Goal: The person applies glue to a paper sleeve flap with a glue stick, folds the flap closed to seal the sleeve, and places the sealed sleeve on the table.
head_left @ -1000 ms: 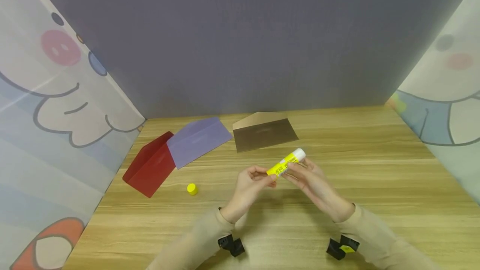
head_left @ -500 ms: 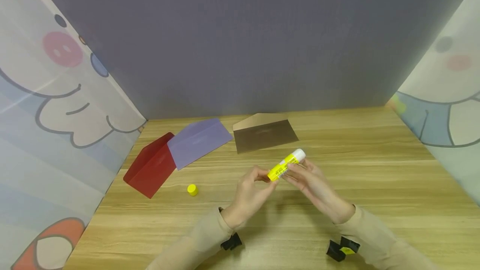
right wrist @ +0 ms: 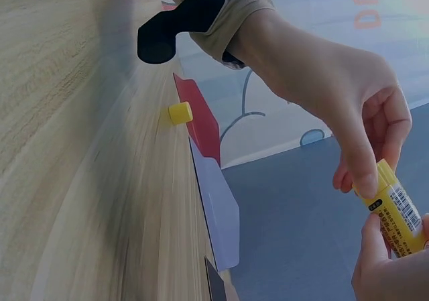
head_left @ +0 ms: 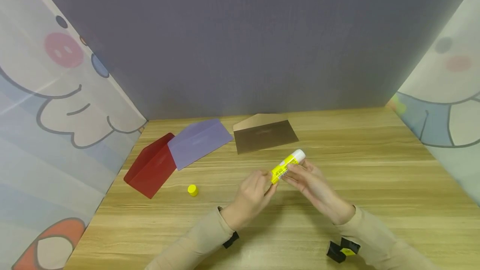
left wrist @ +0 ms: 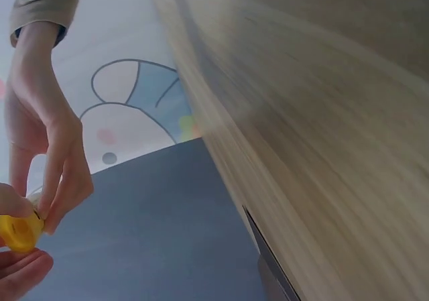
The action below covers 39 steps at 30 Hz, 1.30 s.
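Observation:
A yellow glue stick (head_left: pixel 283 166) with a white end is held slanted above the table between both hands. My right hand (head_left: pixel 318 188) grips the barrel from the right, with the white end pointing up and away. At the lower end, my left hand (head_left: pixel 247 197) pinches the yellow base between thumb and fingers. The right wrist view shows the printed label and barcode on the glue stick (right wrist: pixel 399 214). In the left wrist view its round yellow base (left wrist: pixel 20 232) faces the camera. A small yellow cap (head_left: pixel 193 190) stands on the table left of my hands.
Behind the cap lie a red envelope (head_left: pixel 151 170) and a purple envelope (head_left: pixel 200 143), overlapping at the edge. A brown envelope (head_left: pixel 266 136), flap raised, lies further right near the grey back wall (head_left: pixel 255 45). Printed panels (head_left: pixel 56 95) flank the wooden table (head_left: pixel 375 170).
My left hand has rotated at the base of the glue stick, its back now turned up. The lower end has shifted slightly right; my right hand keeps its hold nearly still.

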Each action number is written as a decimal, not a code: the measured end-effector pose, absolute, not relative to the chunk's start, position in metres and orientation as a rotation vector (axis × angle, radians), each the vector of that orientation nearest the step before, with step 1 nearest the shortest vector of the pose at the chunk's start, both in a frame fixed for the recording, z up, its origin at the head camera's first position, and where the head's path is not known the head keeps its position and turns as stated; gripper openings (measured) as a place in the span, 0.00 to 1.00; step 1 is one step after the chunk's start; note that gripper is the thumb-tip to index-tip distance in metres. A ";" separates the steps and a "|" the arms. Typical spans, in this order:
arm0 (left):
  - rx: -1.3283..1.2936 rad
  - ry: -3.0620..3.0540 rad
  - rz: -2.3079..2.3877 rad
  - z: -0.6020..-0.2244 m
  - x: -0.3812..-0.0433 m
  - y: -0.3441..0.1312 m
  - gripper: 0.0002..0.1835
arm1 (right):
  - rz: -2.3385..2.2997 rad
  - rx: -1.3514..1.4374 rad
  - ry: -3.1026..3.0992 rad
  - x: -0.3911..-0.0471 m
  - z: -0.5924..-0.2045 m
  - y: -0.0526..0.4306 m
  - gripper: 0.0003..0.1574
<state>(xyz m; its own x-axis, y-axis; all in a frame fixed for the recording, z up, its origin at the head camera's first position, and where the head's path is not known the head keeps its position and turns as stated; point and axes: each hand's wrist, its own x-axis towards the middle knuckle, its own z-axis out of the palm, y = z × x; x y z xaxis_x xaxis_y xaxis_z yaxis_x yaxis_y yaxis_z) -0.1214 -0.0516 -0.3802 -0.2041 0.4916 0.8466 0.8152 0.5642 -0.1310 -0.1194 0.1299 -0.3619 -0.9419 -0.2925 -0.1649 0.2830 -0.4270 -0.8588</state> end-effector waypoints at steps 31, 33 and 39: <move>-1.116 -2.393 -0.633 -0.391 -0.143 -0.059 0.10 | -2.337 -0.038 1.726 -0.124 -0.374 0.160 0.23; -1.106 -2.530 -0.573 -0.394 -0.151 -0.061 0.11 | -2.348 -0.055 1.716 -0.124 -0.377 0.164 0.19; -1.018 -2.826 -0.482 -0.400 -0.181 -0.066 0.12 | -2.301 -0.068 1.805 -0.124 -0.381 0.175 0.18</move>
<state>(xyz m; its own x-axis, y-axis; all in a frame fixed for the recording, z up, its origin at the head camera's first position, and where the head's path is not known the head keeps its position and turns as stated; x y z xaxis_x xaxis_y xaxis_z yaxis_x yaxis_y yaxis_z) -0.1808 -0.0662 -0.3998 -0.7714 0.6046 0.1983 0.6362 0.7264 0.2601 -0.1242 0.1752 -0.3809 -0.9755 -0.1978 -0.0965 0.1409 -0.2241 -0.9643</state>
